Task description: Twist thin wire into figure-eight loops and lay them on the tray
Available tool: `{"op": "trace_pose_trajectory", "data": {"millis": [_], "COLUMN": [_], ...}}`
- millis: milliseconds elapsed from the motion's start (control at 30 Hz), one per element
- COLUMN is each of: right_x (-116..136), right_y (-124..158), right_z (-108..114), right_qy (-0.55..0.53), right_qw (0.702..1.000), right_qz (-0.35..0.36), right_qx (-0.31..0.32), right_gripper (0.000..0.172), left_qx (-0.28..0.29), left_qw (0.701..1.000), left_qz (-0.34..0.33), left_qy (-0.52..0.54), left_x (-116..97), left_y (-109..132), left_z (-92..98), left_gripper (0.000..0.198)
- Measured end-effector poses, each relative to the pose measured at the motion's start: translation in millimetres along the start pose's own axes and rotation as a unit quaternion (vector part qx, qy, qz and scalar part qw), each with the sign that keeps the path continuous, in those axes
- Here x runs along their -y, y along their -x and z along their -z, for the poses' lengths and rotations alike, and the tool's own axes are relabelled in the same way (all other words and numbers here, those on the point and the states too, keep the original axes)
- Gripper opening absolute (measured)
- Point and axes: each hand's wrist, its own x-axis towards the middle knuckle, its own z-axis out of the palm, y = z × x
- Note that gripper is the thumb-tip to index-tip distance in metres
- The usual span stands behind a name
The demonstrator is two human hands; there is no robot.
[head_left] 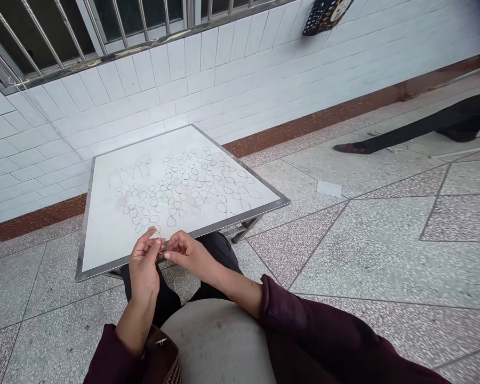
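My left hand [144,269] is closed in a pinch on a thin wire-like strand [159,232], just over the front edge of the white table [100,250]. Something small and tan shows at its forefinger tip. My right hand [192,260] meets it from the right, with thumb and fingertips bent together at the same strand. A fine end seems to hang below the hands, too thin to follow well. On the tabletop lie several thin looped strands [177,204], many twisted into figure-eight shapes. A few straighter ones with small loops [134,168] lie at the back left.
A white tiled wall [176,112] with a barred window [116,26] stands behind the table. A dark patterned bag [326,16] hangs on it. To the right, another person's leg [424,125] and a white paper [328,189] are on the terrazzo floor.
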Motion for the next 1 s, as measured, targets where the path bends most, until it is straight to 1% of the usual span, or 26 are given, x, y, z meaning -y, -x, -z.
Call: {"op": "trace_pose_trajectory", "data": {"millis": [167,300,400,533,733,867,1000], "right_x": [-9.4,-9.7,-8.1,-5.5,-2.9,-1.5,-3.8], "right_y": [-2.1,-2.5,-3.1,-4.9,-5.1,-2.8,-0.5], "right_z": [-13.3,-14.2,-14.6,-16.0,-16.4,-17.1,-17.5], "right_qy": [-0.016,-0.020,-0.037,-0.091,-0.134,-0.145,-0.141], "right_qw": [0.999,0.998,0.999,0.996,0.990,0.988,0.989], "right_qz": [0.032,0.034,0.009,-0.017,-0.044,-0.046,-0.039], "right_qx": [-0.031,-0.043,-0.019,0.011,0.020,0.016,0.029], "right_gripper": [0.017,0.016,0.022,0.032,0.031,0.030,0.035], "left_qx": [-0.012,-0.014,-0.014,-0.013,-0.011,-0.008,-0.011], "left_qw": [1.000,1.000,1.000,1.000,0.999,0.999,0.999], "left_qz": [0.004,-0.003,-0.014,-0.022,-0.031,-0.035,-0.035], "left_qy": [0.024,0.016,0.019,0.012,-0.003,-0.004,-0.002], "left_x": [0.6,0.9,1.7,2.8,3.8,3.2,0.5], "left_y": [-0.8,-0.4,0.0,1.2,3.7,4.7,5.5], "left_z": [-1.0,-1.6,-2.0,-2.1,-0.9,-0.6,-0.4], "left_gripper": [0.043,0.041,0.040,0.041,0.044,0.051,0.055]}}
